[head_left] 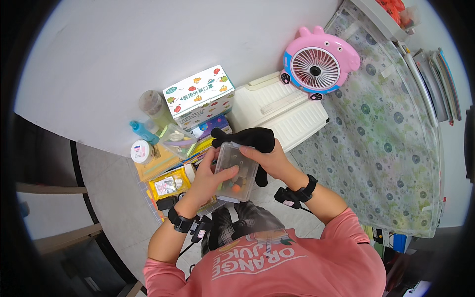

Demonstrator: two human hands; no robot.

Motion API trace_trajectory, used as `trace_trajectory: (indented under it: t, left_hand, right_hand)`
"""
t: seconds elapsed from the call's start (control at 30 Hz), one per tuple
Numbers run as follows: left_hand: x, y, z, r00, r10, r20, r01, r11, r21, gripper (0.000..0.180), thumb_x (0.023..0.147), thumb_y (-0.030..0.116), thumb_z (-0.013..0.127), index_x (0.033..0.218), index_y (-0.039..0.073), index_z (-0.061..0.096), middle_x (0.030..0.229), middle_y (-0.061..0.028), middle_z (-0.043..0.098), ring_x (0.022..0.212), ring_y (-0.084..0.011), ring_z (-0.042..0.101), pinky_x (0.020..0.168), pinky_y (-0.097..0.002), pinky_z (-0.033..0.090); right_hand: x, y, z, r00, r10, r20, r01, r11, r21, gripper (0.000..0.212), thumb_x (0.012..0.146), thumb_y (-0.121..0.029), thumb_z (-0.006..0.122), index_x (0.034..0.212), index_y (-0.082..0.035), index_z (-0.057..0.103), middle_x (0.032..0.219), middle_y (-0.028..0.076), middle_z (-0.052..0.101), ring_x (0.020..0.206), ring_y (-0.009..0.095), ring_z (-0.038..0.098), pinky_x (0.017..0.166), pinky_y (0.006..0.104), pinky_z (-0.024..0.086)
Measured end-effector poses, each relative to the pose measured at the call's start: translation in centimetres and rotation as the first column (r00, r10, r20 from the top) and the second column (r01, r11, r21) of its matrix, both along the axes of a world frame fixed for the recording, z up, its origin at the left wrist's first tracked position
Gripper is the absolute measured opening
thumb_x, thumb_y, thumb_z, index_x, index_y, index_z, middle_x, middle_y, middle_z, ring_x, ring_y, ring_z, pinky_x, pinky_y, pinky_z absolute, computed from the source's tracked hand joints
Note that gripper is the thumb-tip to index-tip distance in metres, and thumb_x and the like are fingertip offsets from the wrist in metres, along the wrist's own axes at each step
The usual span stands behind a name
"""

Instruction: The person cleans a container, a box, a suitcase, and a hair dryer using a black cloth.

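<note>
In front of my body I hold a lidded see-through plastic box with a few small things inside, one of them orange. My left hand grips its left side, the thumb lying across the top face. From the right, my right hand has its thumb on the box's far right corner. A soft black cloth thing hangs behind the box and against my right hand; part of it shows below the box's right side. Whether it is a sock or a glove, I cannot tell. The fingers under the box are hidden.
Beyond my hands stand a white mask box, a cream ridged case and a pink fan. To the left are a blue bottle, a white round jar and a yellow packet. A patterned cloth cover fills the right.
</note>
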State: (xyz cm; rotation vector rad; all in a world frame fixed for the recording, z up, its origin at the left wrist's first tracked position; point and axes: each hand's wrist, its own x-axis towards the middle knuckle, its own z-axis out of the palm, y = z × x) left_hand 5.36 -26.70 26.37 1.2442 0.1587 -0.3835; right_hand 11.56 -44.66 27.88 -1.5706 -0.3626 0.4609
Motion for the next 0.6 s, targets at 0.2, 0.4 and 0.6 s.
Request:
trace_trajectory:
  t: [0.2, 0.4, 0.6]
  left_hand:
    - [0.0, 1.0, -2.2, 0.980, 0.146, -0.139, -0.191, 0.891, -0.412, 0.050, 0.087, 0.022, 0.057, 0.128, 0.005, 0.034, 0.120, -0.0075, 0.047, 0.111, -0.0181, 0.047, 0.095, -0.0339, 0.039]
    - [0.1, -3.0, -3.4, 0.868, 0.470, -0.161, -0.497, 0.820, -0.285, 0.049, 0.091, 0.039, 0.048, 0.132, 0.017, 0.035, 0.131, -0.0046, 0.043, 0.115, -0.0207, 0.046, 0.098, -0.0417, 0.036]
    - [0.5, 0.3, -3.2, 0.892, 0.421, -0.167, -0.453, 0.828, -0.330, 0.043, 0.091, 0.038, 0.050, 0.126, 0.016, 0.045, 0.121, -0.0047, 0.052, 0.110, -0.0184, 0.050, 0.089, -0.0382, 0.041]
  right_hand:
    - [0.4, 1.5, -1.5, 0.873, -0.378, -0.308, 0.450, 0.868, 0.209, 0.025, 0.084, -0.009, 0.061, 0.107, 0.000, 0.059, 0.097, 0.004, 0.062, 0.086, 0.011, 0.057, 0.076, 0.0260, 0.047]
    - [0.1, 4.2, -3.3, 0.821, -0.531, -0.208, 0.566, 0.806, 0.173, 0.029, 0.089, -0.022, 0.058, 0.104, 0.003, 0.059, 0.095, 0.003, 0.061, 0.083, 0.010, 0.053, 0.074, 0.0247, 0.043]
    - [-1.9, 1.8, -4.1, 0.896, -0.403, -0.186, 0.438, 0.871, 0.222, 0.035, 0.094, -0.029, 0.049, 0.103, 0.004, 0.059, 0.091, 0.001, 0.060, 0.084, 0.010, 0.051, 0.076, 0.0237, 0.041]
